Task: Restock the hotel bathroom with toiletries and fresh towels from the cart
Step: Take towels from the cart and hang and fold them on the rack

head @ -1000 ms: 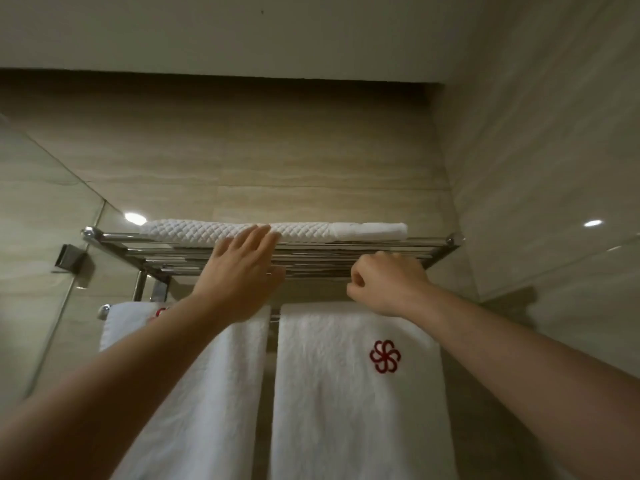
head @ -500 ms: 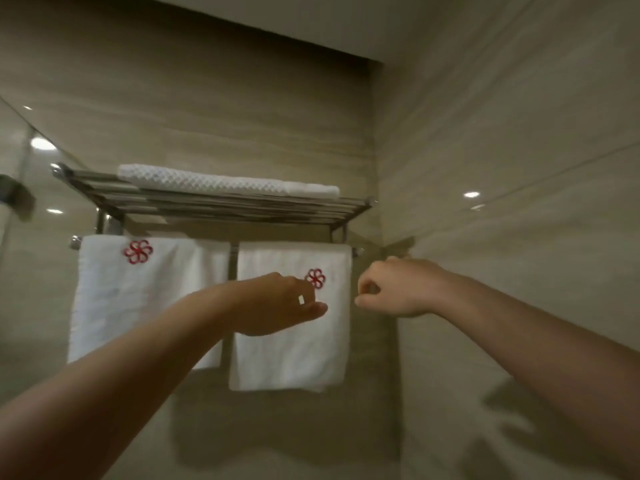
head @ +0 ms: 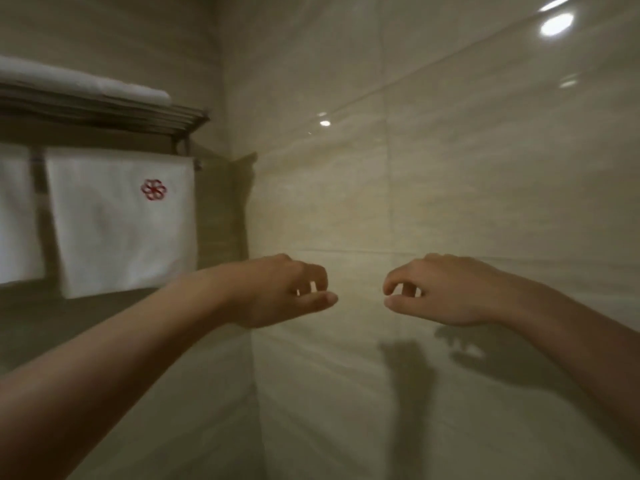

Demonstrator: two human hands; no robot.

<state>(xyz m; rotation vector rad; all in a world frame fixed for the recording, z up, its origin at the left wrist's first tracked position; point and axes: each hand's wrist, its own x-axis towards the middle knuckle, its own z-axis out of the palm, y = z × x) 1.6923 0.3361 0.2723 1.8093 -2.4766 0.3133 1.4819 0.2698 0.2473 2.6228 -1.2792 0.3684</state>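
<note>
A white towel with a red flower emblem hangs from the bar of the metal towel rack at the upper left. A second hanging white towel shows at the left edge. A folded white towel lies on top of the rack. My left hand and my right hand hover side by side in front of the tiled wall, right of and below the rack. Both hang with loosely curled fingers and hold nothing.
Glossy beige wall tiles fill the right and centre, meeting the back wall at a corner just right of the rack. Ceiling lights reflect in the tiles at the upper right.
Both hands have dropped away from the rack and towels. The view has swung right, so the rack now sits at the left edge and the side wall fills the frame.
</note>
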